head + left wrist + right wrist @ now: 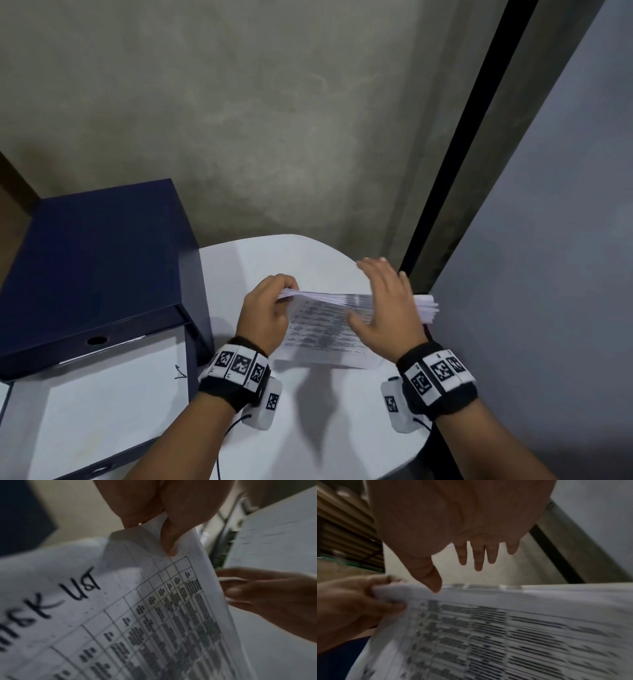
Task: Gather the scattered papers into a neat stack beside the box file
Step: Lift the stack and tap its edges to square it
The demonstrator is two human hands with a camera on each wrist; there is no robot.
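A stack of printed papers (322, 329) stands tilted on its lower edge on the white round table (308, 428). My left hand (270, 308) pinches its upper left corner, thumb on the front sheet (154, 615). My right hand (387, 305) is spread flat with straight fingers over the stack's top edge towards its right end, holding nothing; in the right wrist view its thumb nearly touches the papers (505, 628). The dark blue box file (102, 267) stands to the left of the papers, close to my left wrist.
A white-faced panel in a dark blue frame (102, 404) lies in front of the box file. A grey partition (548, 274) with a black strip rises just right of the table. The table's rounded edge curves close behind the papers.
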